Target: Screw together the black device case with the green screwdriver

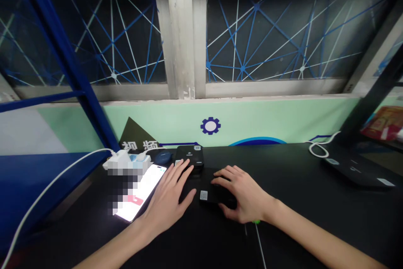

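My left hand (168,199) lies flat on the black table (283,185), fingers stretched out and apart, just right of a lit smartphone (138,195). Its fingertips reach toward a black box (189,156) with a small label. My right hand (242,195) rests over a second small black box (210,197) that carries a white sticker, thumb at its near side and fingers curved over its top. Much of that box is hidden under the hand.
A white power adapter (118,160) with a cable running off to the left and a dark round object (163,157) sit behind the phone. A flat black device (355,168) and a white cord (317,145) lie at the right. Blue metal frame stands at the left.
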Demonstrator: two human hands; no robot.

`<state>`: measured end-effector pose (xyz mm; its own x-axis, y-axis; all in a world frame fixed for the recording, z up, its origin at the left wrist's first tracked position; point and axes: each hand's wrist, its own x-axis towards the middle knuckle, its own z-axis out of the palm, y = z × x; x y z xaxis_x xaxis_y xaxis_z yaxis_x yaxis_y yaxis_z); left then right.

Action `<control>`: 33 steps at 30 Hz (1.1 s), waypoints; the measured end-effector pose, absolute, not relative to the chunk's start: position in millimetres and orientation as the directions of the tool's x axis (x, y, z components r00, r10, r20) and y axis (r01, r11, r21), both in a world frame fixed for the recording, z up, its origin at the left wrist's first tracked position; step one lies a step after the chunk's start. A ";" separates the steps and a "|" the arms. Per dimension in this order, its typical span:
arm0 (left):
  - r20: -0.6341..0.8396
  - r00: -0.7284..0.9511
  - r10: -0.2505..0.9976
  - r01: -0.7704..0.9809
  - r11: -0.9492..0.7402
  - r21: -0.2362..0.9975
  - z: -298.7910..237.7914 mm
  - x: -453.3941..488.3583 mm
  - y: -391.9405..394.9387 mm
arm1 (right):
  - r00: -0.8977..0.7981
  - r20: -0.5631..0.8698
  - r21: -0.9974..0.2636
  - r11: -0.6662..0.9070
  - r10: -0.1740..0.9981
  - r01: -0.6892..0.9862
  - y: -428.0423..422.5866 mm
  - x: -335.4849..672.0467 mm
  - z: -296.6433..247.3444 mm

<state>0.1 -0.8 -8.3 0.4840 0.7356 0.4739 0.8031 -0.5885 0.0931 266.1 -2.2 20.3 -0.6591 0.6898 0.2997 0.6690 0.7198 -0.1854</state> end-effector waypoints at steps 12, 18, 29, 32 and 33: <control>0.395 0.490 0.777 0.822 -0.563 0.089 -19.5 -3.7 3.6 | -0.626 0.318 -0.128 0.687 0.712 0.716 1.0 268.6 17.3; 0.404 0.489 0.773 0.819 -0.566 0.091 -15.7 -3.6 2.2 | -0.658 0.300 -0.077 0.705 0.691 0.705 2.7 269.3 18.4; 0.430 0.451 0.782 0.821 -0.553 0.145 -0.9 -1.3 -4.2 | -0.625 0.291 -0.092 0.672 0.724 0.735 13.5 274.0 4.4; 0.441 0.447 0.778 0.827 -0.547 0.128 -1.3 0.1 -4.5 | -0.607 0.314 -0.120 0.665 0.730 0.737 14.0 274.7 1.9; 0.449 0.460 0.766 0.822 -0.559 0.112 -2.6 0.3 -3.9 | -0.604 0.321 -0.125 0.665 0.729 0.736 13.8 274.6 1.3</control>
<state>0.3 -3.9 -2.6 0.4597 0.7659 0.4495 0.8215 -0.5590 0.1124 274.6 13.8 1.3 -0.6044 0.7292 0.3209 0.7360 0.6653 -0.1253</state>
